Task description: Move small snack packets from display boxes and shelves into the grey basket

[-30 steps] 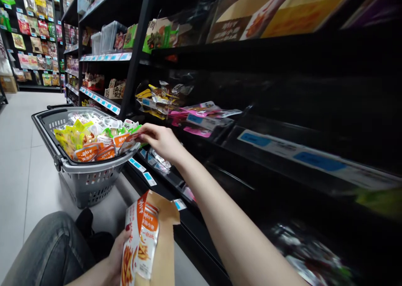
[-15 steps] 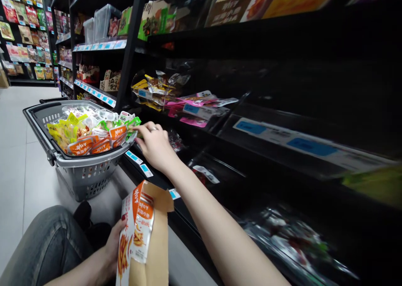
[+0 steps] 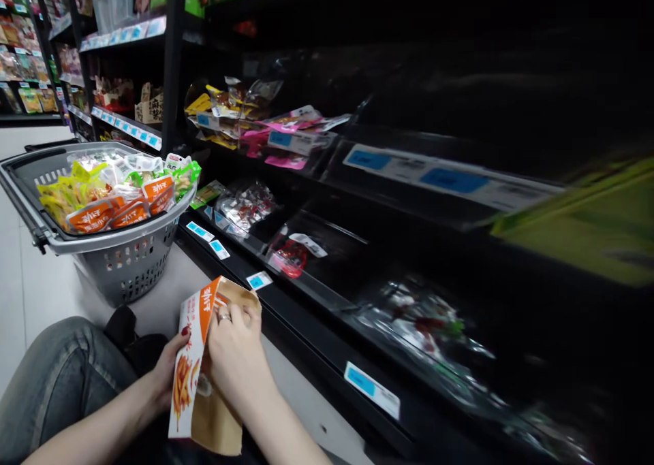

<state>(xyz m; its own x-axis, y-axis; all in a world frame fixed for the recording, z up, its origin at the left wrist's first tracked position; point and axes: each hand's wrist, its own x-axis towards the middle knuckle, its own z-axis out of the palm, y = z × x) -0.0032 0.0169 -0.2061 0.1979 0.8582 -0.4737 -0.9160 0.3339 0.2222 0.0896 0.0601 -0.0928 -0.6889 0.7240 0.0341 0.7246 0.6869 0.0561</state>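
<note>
My left hand (image 3: 166,370) is closed around the side of an upright cardboard display box (image 3: 182,390), white and orange with a picture of food strips. Its open brown interior faces right. My right hand (image 3: 235,346), with a ring on one finger, reaches into the box, fingers bent around the top of an orange-and-white snack packet (image 3: 219,300). Most of that packet is hidden behind the hand. To the left, a grey shopping basket (image 3: 122,247) on the floor holds several yellow, green and orange snack packets (image 3: 97,213).
A black shelf unit with price labels (image 3: 372,387) runs along the right. Silver packets (image 3: 248,206), a red packet (image 3: 290,257) and clear-wrapped packets (image 3: 419,315) lie in its lower trays. Pink packets (image 3: 286,135) sit higher. My bent knee (image 3: 66,376) is at lower left.
My right hand has moved from the basket's right rim back into the cardboard box, onto the packet there. The view has shifted right and down; my left hand still holds the box.
</note>
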